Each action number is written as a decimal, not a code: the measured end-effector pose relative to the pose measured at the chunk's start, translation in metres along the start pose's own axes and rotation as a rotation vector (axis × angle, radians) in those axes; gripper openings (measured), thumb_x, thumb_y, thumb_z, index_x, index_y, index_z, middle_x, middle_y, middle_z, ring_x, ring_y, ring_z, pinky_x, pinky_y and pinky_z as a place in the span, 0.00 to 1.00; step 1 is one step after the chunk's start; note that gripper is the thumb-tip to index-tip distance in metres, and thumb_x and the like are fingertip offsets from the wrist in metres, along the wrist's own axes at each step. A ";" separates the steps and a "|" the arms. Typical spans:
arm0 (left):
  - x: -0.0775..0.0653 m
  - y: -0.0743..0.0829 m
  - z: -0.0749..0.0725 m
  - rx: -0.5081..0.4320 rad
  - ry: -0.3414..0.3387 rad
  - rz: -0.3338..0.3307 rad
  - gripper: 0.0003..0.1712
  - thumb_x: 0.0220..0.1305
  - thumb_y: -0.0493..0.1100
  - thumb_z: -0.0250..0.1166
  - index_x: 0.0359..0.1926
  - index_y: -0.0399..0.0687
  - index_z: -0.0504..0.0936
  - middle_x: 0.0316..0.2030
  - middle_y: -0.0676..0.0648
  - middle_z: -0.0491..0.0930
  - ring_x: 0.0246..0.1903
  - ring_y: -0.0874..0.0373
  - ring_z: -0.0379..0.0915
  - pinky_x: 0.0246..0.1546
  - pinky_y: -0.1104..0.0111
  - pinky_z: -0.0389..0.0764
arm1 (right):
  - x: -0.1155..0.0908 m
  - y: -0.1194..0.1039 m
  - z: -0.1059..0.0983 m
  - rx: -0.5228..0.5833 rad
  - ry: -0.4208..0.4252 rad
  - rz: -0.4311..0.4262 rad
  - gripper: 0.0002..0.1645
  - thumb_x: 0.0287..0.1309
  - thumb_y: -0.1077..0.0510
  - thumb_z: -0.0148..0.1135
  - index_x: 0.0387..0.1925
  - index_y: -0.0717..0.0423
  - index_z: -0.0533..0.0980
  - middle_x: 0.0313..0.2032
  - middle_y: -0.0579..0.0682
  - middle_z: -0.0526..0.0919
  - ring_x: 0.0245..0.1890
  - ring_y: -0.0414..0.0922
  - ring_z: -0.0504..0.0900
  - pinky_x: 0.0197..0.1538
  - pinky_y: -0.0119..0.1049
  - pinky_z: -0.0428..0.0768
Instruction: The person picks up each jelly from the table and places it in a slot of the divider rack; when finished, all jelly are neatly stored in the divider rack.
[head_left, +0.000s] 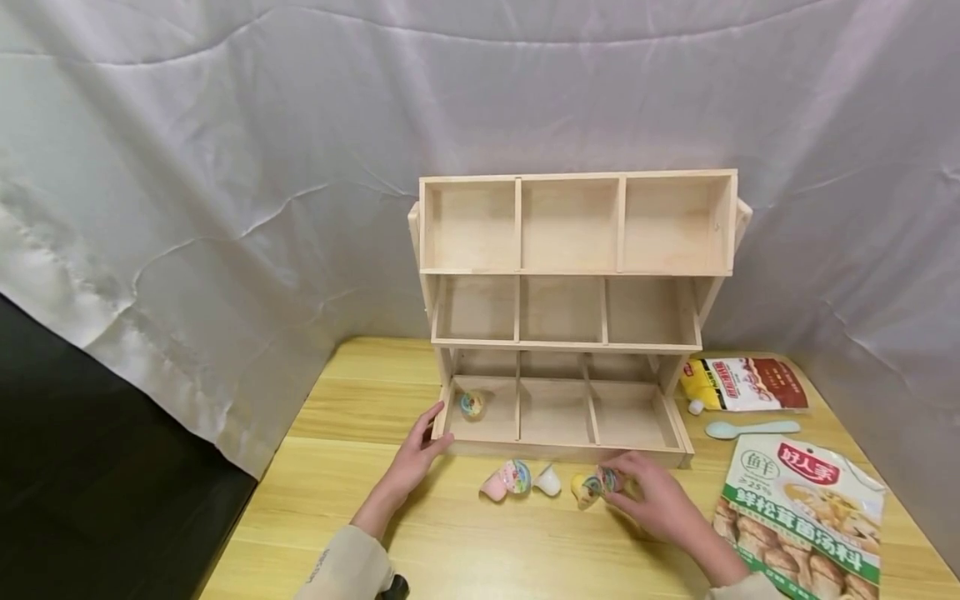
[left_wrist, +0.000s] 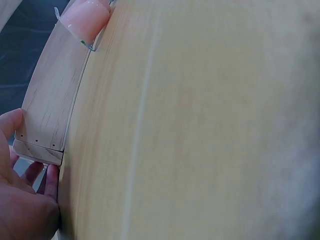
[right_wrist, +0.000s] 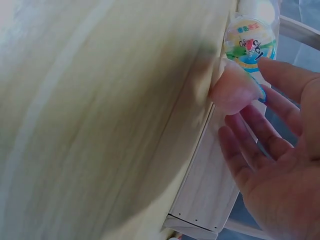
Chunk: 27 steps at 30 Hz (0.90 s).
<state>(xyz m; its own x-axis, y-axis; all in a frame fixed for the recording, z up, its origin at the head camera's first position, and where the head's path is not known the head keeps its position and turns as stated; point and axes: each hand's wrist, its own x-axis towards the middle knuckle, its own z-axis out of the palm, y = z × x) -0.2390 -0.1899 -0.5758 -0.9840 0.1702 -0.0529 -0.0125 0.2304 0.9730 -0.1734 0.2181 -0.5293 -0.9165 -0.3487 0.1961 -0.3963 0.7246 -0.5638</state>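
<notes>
My left hand grips the front left corner of a three-tier wooden rack, thumb on the front board and fingers round the end. My right hand is at a small pink jelly cup in front of the rack; its fingers are spread about the cup, and the thumb looks apart from it. A yellow jelly cup lies just left of those fingers. Further left are a white jelly cup, one with its printed lid up and a pink one.
Another jelly cup sits in the bottom left compartment. Right of the rack lie a spouted pouch, a pale blue spoon and a large mushroom soup packet. Grey cloth hangs behind the wooden table.
</notes>
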 end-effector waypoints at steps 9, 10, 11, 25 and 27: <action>0.001 0.000 0.000 0.001 0.003 -0.001 0.38 0.77 0.53 0.61 0.81 0.64 0.56 0.77 0.36 0.59 0.69 0.39 0.66 0.68 0.45 0.69 | 0.003 0.006 0.004 -0.009 0.024 0.021 0.24 0.50 0.66 0.79 0.51 0.55 0.84 0.42 0.45 0.84 0.39 0.41 0.81 0.43 0.36 0.83; 0.001 0.000 0.000 0.002 0.003 -0.001 0.38 0.77 0.53 0.61 0.81 0.64 0.56 0.77 0.36 0.59 0.69 0.39 0.66 0.68 0.45 0.69 | 0.003 0.007 0.005 -0.011 0.019 0.028 0.24 0.50 0.65 0.79 0.51 0.55 0.84 0.42 0.45 0.84 0.38 0.40 0.81 0.42 0.34 0.82; 0.001 0.000 0.000 0.005 0.003 0.000 0.38 0.77 0.53 0.61 0.81 0.64 0.56 0.76 0.35 0.59 0.68 0.39 0.66 0.68 0.45 0.70 | 0.003 0.008 0.005 -0.011 0.011 0.037 0.23 0.51 0.65 0.79 0.50 0.54 0.84 0.42 0.45 0.84 0.38 0.40 0.80 0.41 0.33 0.81; -0.001 0.003 0.001 0.005 0.017 0.010 0.39 0.76 0.52 0.62 0.81 0.62 0.57 0.76 0.35 0.60 0.68 0.39 0.66 0.68 0.44 0.70 | 0.005 0.009 0.006 0.005 -0.001 0.089 0.18 0.55 0.63 0.76 0.48 0.54 0.84 0.40 0.45 0.84 0.34 0.34 0.77 0.37 0.30 0.79; -0.001 0.003 0.000 0.011 0.014 0.007 0.39 0.77 0.52 0.61 0.81 0.62 0.56 0.76 0.35 0.60 0.68 0.39 0.66 0.68 0.44 0.70 | 0.006 0.008 0.005 0.012 0.007 0.100 0.18 0.55 0.63 0.75 0.49 0.54 0.84 0.40 0.45 0.84 0.35 0.34 0.78 0.39 0.30 0.80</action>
<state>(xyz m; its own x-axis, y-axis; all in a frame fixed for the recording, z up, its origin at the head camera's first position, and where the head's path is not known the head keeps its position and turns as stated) -0.2380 -0.1893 -0.5731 -0.9864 0.1586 -0.0425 -0.0032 0.2397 0.9708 -0.1813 0.2187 -0.5364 -0.9519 -0.2707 0.1432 -0.3017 0.7484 -0.5906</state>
